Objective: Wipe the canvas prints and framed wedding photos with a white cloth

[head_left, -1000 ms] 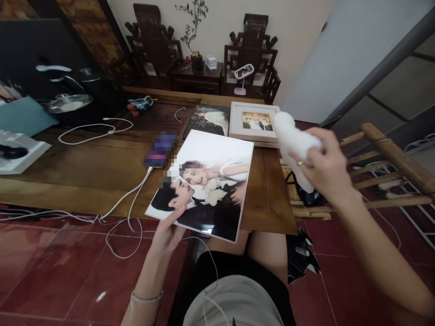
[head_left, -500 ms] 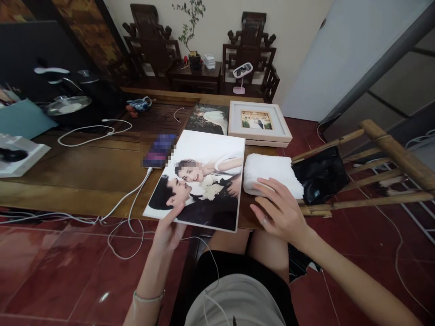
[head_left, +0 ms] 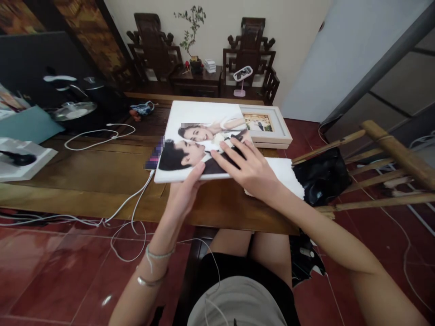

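A photo panel (head_left: 200,113) with a couple's wedding portrait is held above the table, its far edge lifted. My left hand (head_left: 185,192) grips its near edge, the thumb on the picture and the fingers hidden underneath. On the lower right of the portrait lies my right hand (head_left: 251,170), fingers stretched out and spread over the printed surface. A folded white towel (head_left: 283,174) sits on the table, partly covered by my right wrist. Behind the panel, a pale-framed picture (head_left: 282,122) lies partly hidden.
A phone (head_left: 153,158) with a white cable (head_left: 137,192) lies left of the panel, half covered. A bamboo chair (head_left: 390,149) holding a black bag (head_left: 321,176) stands at the right. Farther left are a white box (head_left: 23,158) and a lidded pot (head_left: 74,111).
The panel has been raised and moved away from me, now covering the other photo behind it. My right hand has left the towel and come onto the panel.
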Demonstrator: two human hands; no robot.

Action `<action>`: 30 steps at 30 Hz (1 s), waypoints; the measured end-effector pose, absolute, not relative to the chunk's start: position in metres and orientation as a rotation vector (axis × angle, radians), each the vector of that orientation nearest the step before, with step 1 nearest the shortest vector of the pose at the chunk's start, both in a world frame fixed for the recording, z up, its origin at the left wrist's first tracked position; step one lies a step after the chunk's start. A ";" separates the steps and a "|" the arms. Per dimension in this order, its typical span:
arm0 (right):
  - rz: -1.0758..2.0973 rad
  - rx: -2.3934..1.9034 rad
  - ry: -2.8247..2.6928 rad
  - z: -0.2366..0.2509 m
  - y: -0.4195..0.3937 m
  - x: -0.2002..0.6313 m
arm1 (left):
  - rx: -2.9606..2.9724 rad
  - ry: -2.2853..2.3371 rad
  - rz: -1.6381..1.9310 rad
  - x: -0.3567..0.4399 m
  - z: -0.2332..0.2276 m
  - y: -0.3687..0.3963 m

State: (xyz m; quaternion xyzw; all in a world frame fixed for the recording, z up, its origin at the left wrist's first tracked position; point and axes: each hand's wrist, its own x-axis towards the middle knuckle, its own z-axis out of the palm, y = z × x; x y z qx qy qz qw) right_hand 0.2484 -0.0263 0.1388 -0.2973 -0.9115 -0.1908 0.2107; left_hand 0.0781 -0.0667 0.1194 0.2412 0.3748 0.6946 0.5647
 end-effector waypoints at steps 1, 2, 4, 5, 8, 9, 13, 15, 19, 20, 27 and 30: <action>-0.531 -0.821 -2.519 0.142 -0.018 0.250 | 0.565 0.880 1.597 0.073 0.119 -0.059; -0.530 -0.822 -2.505 0.145 -0.009 0.250 | 0.536 0.882 1.539 0.067 0.116 -0.049; -0.531 -0.822 -2.487 0.150 0.008 0.250 | 0.448 0.855 1.366 0.057 0.103 -0.027; -0.533 -0.822 -2.484 0.152 0.016 0.249 | 0.380 0.866 1.295 0.053 0.094 -0.014; -0.547 -0.837 -2.490 0.155 0.035 0.244 | 0.147 1.005 1.287 0.047 0.066 0.030; -0.555 -0.847 -2.497 0.156 0.040 0.242 | 0.126 1.027 1.333 0.046 0.060 0.045; -0.594 -0.870 -2.531 0.154 0.055 0.234 | 0.167 1.153 1.427 0.053 0.050 0.092; -0.604 -0.871 -2.542 0.154 0.061 0.230 | 0.168 1.192 1.465 0.058 0.049 0.107; -0.598 -0.887 -2.564 0.156 0.067 0.228 | 0.167 1.252 1.531 0.062 0.045 0.124; -0.597 -0.890 -2.567 0.157 0.068 0.228 | 0.164 1.269 1.538 0.061 0.044 0.125; -0.628 -0.872 -2.554 0.163 0.069 0.234 | 0.181 1.285 1.534 0.048 0.037 0.084; -0.634 -0.878 -2.557 0.162 0.070 0.235 | 0.207 1.267 1.531 0.045 0.033 0.053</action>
